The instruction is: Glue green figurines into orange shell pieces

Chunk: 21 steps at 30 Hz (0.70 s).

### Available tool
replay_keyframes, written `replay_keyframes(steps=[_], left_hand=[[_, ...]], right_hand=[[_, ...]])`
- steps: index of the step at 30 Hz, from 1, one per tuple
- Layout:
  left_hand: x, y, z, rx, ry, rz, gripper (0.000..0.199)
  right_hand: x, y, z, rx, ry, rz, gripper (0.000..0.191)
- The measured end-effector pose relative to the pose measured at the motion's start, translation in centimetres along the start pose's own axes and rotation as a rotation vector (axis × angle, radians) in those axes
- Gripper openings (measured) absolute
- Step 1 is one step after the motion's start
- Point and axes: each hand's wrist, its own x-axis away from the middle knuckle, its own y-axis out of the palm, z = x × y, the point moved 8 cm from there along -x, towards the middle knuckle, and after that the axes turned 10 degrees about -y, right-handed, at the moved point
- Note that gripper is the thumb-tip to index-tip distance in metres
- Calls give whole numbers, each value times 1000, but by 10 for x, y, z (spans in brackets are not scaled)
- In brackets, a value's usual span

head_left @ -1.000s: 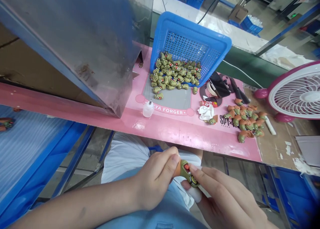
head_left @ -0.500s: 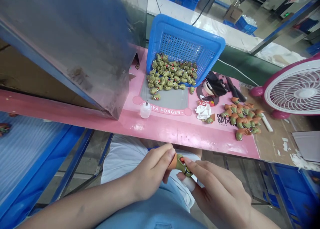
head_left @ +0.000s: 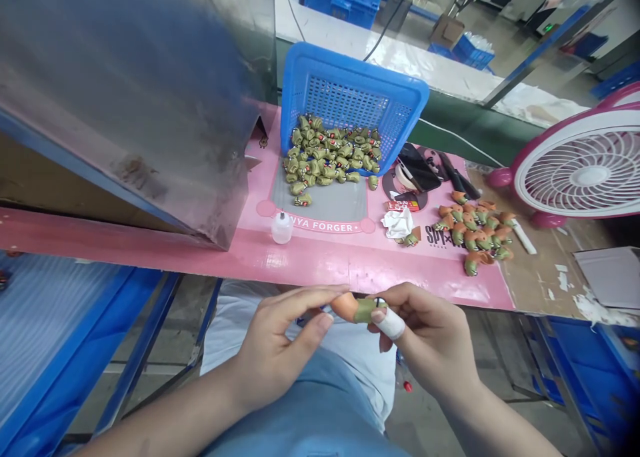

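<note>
In front of my lap is a small figure part, orange at its left end and olive green at its right. My right hand pinches the green end between its fingers and a thumb wrapped in white tape. My left hand is at the orange end, fingers stretched out and thumb apart, with the fingertips touching or nearly touching it. On the pink table edge beyond stands a small clear dropper bottle.
A tilted blue basket spills olive-green parts. Orange-and-green parts lie at the right, near a pink-and-white fan. A crumpled white tissue and a black phone lie between. A large metal housing stands left.
The part has turned so its taped-thumb end points right and its red mark no longer shows. My left hand has loosened from the orange end; my right hand has moved up.
</note>
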Motion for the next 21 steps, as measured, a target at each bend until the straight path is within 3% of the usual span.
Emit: replay_keyframes(steps=[5, 8, 12, 14, 17, 21], left_hand=[[-3, 6, -3, 136, -86, -4, 18], [-6, 4, -8, 242, -180, 2, 12], [-8, 5, -13, 339, -264, -25, 12], [-8, 6, -15, 382, -288, -36, 13], [-5, 9, -20, 466, -354, -54, 15], [0, 19, -20, 522, -409, -161, 27]], right_hand=[[-1, 2, 2, -80, 6, 32, 9], [-2, 2, -5, -17, -111, -19, 5], [-2, 4, -16, 126, -301, -129, 30], [-2, 5, -18, 170, -354, -156, 32], [-2, 6, -20, 183, -363, -162, 26], [-2, 5, -19, 167, -298, -161, 22]])
